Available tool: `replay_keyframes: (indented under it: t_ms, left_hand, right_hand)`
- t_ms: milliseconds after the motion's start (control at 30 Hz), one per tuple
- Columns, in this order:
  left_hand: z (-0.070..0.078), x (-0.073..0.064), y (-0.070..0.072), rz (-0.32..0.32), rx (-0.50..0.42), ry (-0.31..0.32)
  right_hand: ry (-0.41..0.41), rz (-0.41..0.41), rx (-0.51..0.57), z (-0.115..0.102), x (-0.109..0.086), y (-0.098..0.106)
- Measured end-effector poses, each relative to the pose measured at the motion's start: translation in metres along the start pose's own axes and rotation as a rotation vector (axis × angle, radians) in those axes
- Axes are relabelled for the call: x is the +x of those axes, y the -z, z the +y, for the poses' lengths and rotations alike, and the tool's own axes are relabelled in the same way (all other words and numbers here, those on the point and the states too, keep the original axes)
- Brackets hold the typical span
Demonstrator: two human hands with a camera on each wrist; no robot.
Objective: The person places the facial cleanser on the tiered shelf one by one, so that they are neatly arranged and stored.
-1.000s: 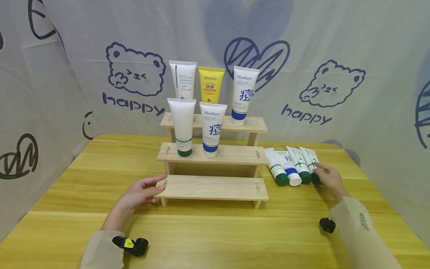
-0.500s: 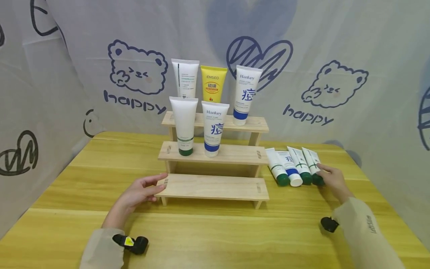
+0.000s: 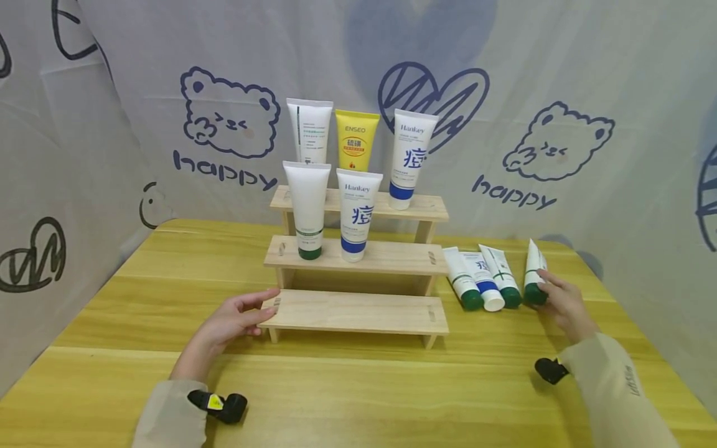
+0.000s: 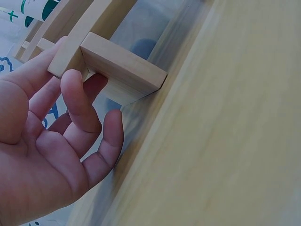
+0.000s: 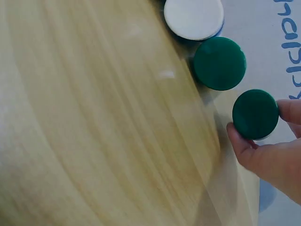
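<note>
My right hand [image 3: 570,306] holds a white tube with a green cap [image 3: 535,274] between thumb and fingers, at the right end of a row of tubes. In the right wrist view its round green cap [image 5: 255,114] faces the camera, a fingertip on each side. With thumb and fingers, my left hand [image 3: 234,318] grips the left end of the lowest step of a three-step wooden stand [image 3: 358,311]. The left wrist view shows fingertips at the board's corner [image 4: 70,56], the other fingers loosely curled below.
Three tubes lie side by side right of the stand, among them a blue-banded tube [image 3: 483,280]. Tubes stand on the upper two steps, including a yellow tube [image 3: 356,140] and a plain white tube [image 3: 305,205]. A printed cloth [image 3: 336,56] hangs behind the table.
The right hand has shifted the end tube to the right, apart from the other three, and turned it more upright. The left hand stays on the stand.
</note>
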State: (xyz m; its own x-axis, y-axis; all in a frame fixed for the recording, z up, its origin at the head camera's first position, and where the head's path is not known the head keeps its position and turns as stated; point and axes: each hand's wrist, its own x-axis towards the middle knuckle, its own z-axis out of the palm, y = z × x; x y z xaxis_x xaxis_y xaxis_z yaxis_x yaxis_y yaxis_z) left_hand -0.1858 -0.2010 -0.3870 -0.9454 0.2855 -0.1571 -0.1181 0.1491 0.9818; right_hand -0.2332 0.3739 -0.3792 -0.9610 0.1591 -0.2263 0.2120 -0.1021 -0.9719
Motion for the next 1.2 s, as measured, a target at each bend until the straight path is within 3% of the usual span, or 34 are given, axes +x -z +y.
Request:
replay_keyframes:
  t_ms: [233,500,767,933,1033,1100,1200]
  left_hand:
    - [-0.001,0.000,0.000,-0.003,-0.011,0.004]
    - [-0.001,-0.001,-0.001,0.004,-0.018,0.014]
    - [0.001,0.000,-0.001,0.005,-0.017,0.011]
    - [0.001,0.000,-0.001,0.002,-0.021,0.006]
    - [0.001,0.000,-0.002,0.000,-0.023,0.005]
    - [0.001,0.000,-0.002,0.001,-0.025,0.008]
    - [0.001,-0.001,-0.002,0.004,-0.025,0.010]
  right_hand:
    - [-0.032,-0.027,0.214,-0.007,-0.003,0.000]
    - [0.040,-0.063,0.350,-0.015,-0.010,-0.009]
    - [0.133,-0.024,0.270,-0.019,-0.006,-0.015]
    - [0.186,-0.012,0.124,-0.002,0.024,0.003]
    - [0.195,0.008,0.096,0.006,0.038,0.011]
    - [0.195,0.009,0.110,0.002,0.032,0.006]
    - [0.179,-0.011,0.196,-0.014,0.007,-0.014]
